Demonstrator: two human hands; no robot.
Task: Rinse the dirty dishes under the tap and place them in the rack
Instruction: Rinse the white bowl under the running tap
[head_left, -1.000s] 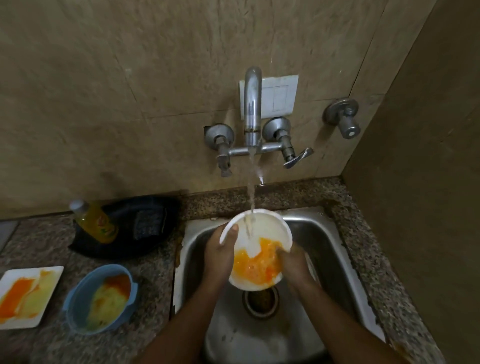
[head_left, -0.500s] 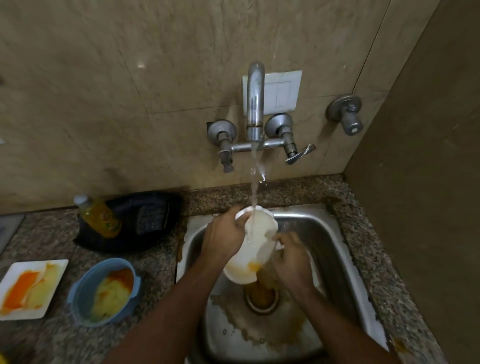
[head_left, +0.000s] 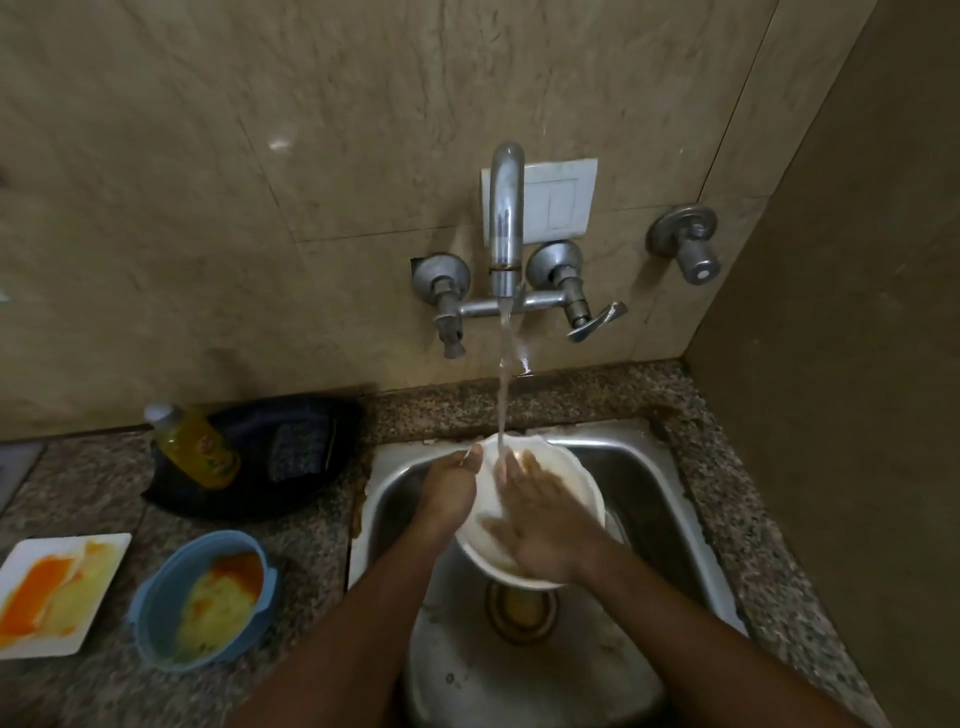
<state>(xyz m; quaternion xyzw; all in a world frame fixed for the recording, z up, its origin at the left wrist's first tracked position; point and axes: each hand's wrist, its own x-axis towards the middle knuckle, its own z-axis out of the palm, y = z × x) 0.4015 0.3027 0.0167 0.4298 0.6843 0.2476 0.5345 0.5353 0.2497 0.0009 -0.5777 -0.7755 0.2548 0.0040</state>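
A white bowl (head_left: 574, 480) is held over the steel sink (head_left: 649, 483), under the running stream from the tap (head_left: 506, 228). My left hand (head_left: 449, 491) grips the bowl's left rim, thumb on the edge. My right hand (head_left: 540, 519) lies flat inside the bowl with fingers straight, blurred, touching its inner surface. Brownish residue shows low inside the bowl. A blue bowl (head_left: 156, 618) with yellow and orange leftovers and a white square plate (head_left: 31, 639) smeared orange and yellow sit on the counter at left.
A black rack (head_left: 291, 478) stands at the back left of the granite counter with a yellow soap bottle (head_left: 195, 447) leaning in it. The drain (head_left: 522, 610) lies below the bowl. A wall closes the right side. A valve knob (head_left: 685, 241) sticks out right of the tap.
The orange sauce has washed out of the bowl and down the sink. The bowl tipped and came back face up. My right hand moved from the rim to inside the bowl.
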